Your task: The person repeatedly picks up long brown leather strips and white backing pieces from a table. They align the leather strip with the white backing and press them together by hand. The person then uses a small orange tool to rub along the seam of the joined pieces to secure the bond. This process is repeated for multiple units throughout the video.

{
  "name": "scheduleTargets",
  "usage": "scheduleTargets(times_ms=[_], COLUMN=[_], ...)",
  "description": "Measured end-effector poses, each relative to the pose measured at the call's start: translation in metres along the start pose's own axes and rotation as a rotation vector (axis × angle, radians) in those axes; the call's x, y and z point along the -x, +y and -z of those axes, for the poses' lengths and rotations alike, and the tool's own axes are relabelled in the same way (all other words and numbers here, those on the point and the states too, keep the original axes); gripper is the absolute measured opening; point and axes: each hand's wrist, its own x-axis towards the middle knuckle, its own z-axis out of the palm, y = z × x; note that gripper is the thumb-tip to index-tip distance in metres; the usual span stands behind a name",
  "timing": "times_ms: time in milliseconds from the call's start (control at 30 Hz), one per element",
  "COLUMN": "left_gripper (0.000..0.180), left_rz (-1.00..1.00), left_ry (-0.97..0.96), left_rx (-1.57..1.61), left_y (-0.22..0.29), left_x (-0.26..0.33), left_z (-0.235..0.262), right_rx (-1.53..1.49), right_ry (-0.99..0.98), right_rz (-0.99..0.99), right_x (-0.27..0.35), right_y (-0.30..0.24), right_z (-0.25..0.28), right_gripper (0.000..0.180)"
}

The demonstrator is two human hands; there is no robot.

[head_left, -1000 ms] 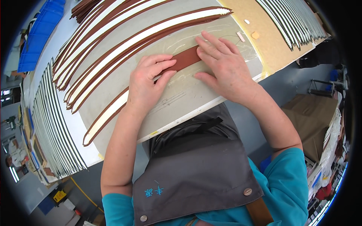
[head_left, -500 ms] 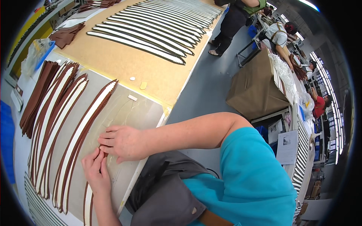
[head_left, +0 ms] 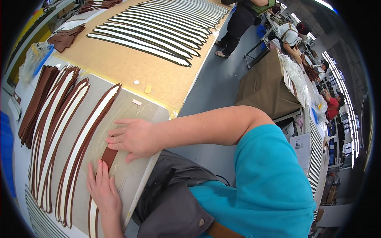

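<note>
Under both my hands lies a brown leather-like strip (head_left: pixel 109 156) on the grey work mat. Its brown face shows between the hands, and a white band edged in brown shows at its lower end. My right hand (head_left: pixel 135 139) rests flat across the upper part, fingers stretched to the left and covering the strip's end. My left hand (head_left: pixel 104 190) lies lower down, its straight fingertips pressing on the strip. Left of it are a brown strip with a white middle and toothed tip (head_left: pixel 88 129) and several similar ones (head_left: pixel 53 135).
A stack of plain brown strips (head_left: pixel 37 105) lies at the mat's far left. On the tan board (head_left: pixel 119 67) beyond are many black-edged white strips (head_left: pixel 154 33) and a small pink block (head_left: pixel 137 102) sits nearer. Across the aisle, people work at a long table.
My hands have moved apart along the strip: the right slightly up, the left down, uncovering a length of brown. The left fingers have straightened from a pinch.
</note>
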Motion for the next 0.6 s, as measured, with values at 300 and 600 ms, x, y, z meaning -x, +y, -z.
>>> scheduleTargets(times_ms=[300, 600], left_gripper=[0.045, 0.026], left_rz=[0.020, -0.025], left_ry=[-0.007, 0.297], left_rx=[-0.042, -0.039], left_y=[0.007, 0.002], left_x=[0.000, -0.019], left_z=[0.002, -0.009], right_rx=[-0.135, -0.231], right_ry=[0.284, 0.570], right_rz=[-0.087, -0.365], right_x=[0.011, -0.019], right_y=[-0.012, -0.004], right_z=[-0.036, -0.024], right_gripper=[0.066, 0.032])
